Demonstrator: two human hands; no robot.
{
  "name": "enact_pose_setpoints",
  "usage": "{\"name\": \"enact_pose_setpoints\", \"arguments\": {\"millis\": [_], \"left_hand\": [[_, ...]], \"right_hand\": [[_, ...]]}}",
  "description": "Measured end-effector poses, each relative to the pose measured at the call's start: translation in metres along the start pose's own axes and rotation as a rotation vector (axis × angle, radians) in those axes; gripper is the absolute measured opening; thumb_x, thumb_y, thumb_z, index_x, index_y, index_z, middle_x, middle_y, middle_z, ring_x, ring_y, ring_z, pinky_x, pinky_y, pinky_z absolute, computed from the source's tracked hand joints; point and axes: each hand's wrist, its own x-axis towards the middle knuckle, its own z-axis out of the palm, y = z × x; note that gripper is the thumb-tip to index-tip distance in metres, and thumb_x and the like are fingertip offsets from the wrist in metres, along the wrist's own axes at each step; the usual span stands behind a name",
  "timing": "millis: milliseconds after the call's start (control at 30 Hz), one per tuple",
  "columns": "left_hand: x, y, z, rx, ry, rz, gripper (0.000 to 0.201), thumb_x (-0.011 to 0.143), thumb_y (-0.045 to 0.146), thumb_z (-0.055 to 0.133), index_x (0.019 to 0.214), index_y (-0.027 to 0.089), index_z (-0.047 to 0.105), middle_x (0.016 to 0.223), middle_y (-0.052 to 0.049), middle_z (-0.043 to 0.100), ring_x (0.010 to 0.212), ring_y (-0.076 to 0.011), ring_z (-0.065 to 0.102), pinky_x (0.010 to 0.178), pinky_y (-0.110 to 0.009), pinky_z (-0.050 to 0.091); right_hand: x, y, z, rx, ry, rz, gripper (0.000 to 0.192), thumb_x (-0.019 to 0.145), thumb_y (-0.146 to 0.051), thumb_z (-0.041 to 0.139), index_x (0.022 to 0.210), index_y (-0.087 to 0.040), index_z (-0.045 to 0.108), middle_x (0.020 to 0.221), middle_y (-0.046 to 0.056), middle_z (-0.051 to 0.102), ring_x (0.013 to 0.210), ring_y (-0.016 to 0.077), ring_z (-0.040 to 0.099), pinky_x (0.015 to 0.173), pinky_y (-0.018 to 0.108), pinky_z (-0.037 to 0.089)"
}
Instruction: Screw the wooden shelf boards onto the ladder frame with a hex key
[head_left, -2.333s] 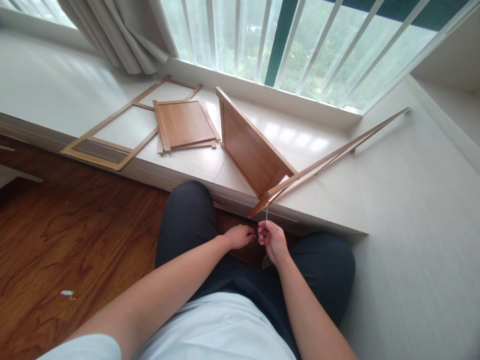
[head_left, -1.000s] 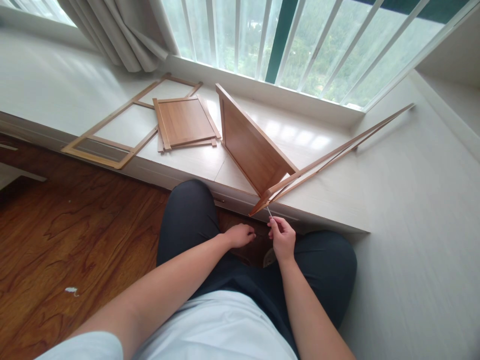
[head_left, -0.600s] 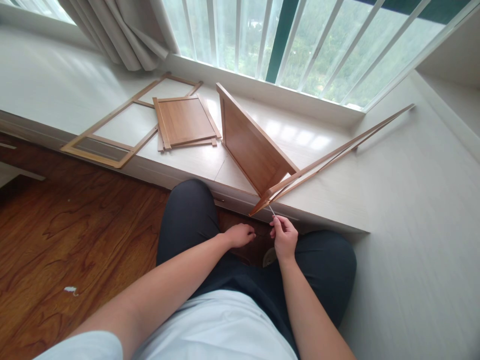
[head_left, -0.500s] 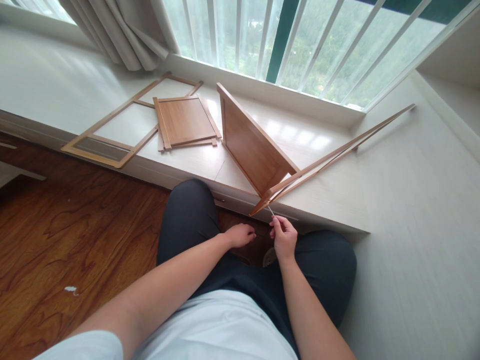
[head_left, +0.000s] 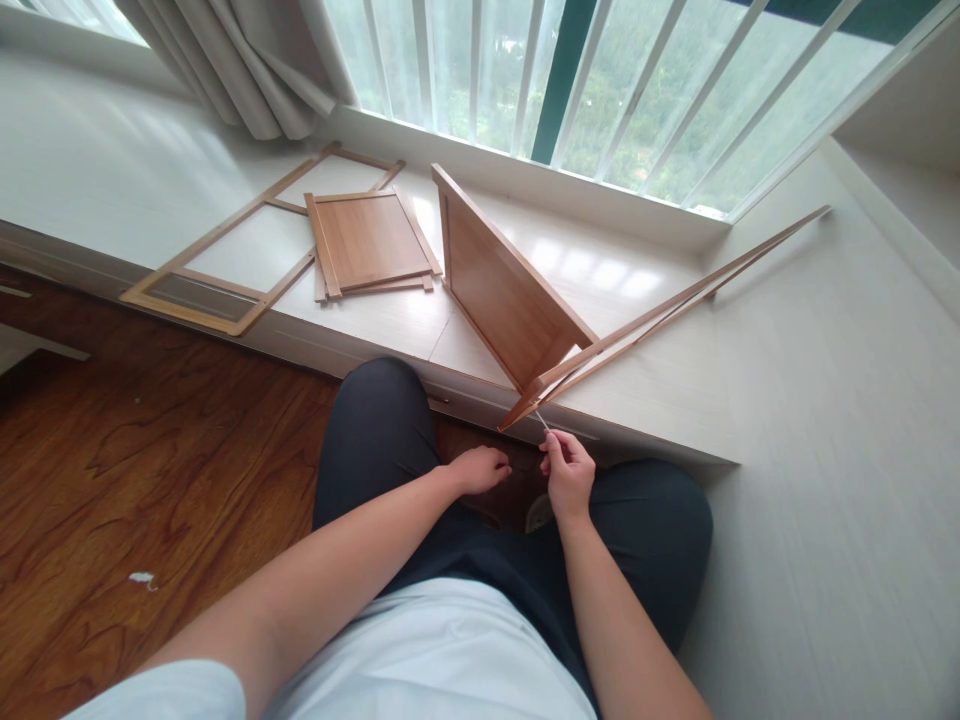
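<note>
Bright, sharp daylight from the window (head_left: 600,90); sill glare, wide-angle edge bending.

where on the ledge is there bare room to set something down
Bare ledge lies left of the open frame, and between the upright panel and the window. It is crowded at the near edge, where the right hand meets the slats.

- A pale window ledge (head_left: 660,400) runs across the room, daylight glaring off it.
- White vertical bars (head_left: 480,70) front the window, with what looks like greenery beyond.
- A grey curtain (head_left: 247,60) hangs bunched at left.
- Dark wood-grain floor (head_left: 150,460) lies below.
</note>
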Motion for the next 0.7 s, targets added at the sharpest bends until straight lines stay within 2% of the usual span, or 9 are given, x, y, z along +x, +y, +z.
{"name": "enact_pose_setpoints", "arguments": {"millis": [700], "left_hand": [[-0.0003,-0.0005,-0.0001,0.000,-0.006,0.001,0.030,0.093,0.040,0.049,0.087,0.022,0.074,0.090,-0.007,0.076,0.087,-0.0240,0.069,0.076,-0.030,0.049]], "right_hand": [[0.0049,0.0031,0.0012,0.011,-0.001,0.046,0.045,0.083,-0.057,0.069,0.096,-0.014,0.072,0.069,0.002,0.064,0.046,0.0096,0.049,0.041,0.022,0.038]]}}
